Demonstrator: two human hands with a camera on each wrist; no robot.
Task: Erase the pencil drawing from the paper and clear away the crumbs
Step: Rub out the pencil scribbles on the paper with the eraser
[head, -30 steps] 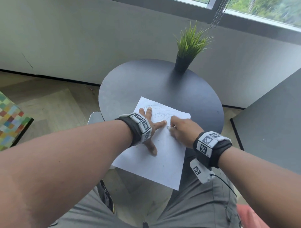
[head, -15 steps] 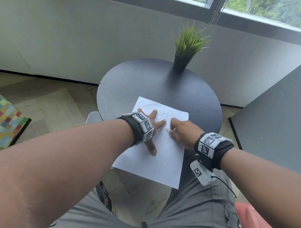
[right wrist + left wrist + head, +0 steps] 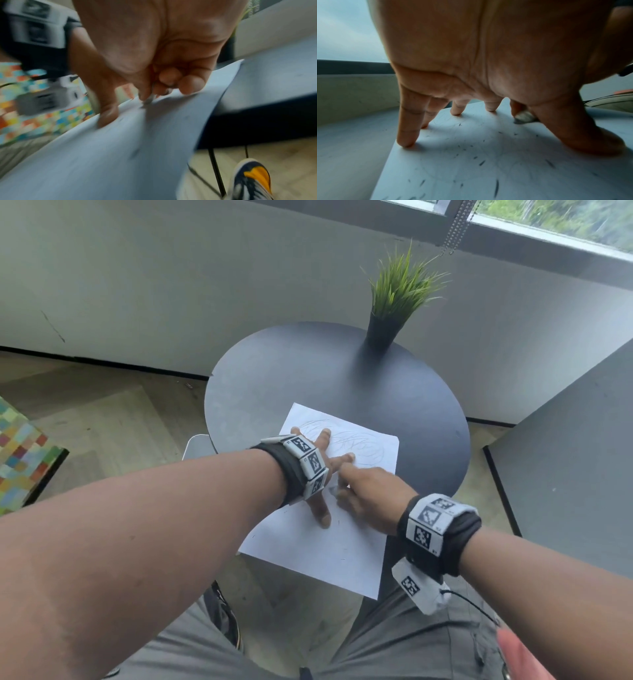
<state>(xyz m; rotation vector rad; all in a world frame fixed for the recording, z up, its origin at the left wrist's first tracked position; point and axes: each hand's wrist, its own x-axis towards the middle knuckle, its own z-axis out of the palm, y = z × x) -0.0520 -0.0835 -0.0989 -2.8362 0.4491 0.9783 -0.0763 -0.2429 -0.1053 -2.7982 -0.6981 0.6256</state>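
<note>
A white sheet of paper point(image 3: 318, 546) lies on the round dark table point(image 3: 274, 378), its near end hanging over the table's edge. Faint pencil scribbles point(image 3: 356, 443) cover the far half. My left hand point(image 3: 322, 470) presses the sheet flat with spread straight fingers point(image 3: 407, 128). My right hand point(image 3: 363, 494) pinches a small grey-smudged eraser point(image 3: 523, 118), also the eraser point(image 3: 150, 99), against the paper just beside the left thumb. Dark eraser crumbs point(image 3: 482, 162) are scattered over the sheet.
A potted grass plant point(image 3: 394, 302) stands at the table's far edge. A grey panel point(image 3: 565, 457) rises to the right. A multicoloured block point(image 3: 20, 453) sits on the floor at left. My shoe point(image 3: 252, 178) is below the table.
My right hand has slid left and nearer along the paper, closer to the left thumb, uncovering more of the scribble. The left hand has stayed pressed in place.
</note>
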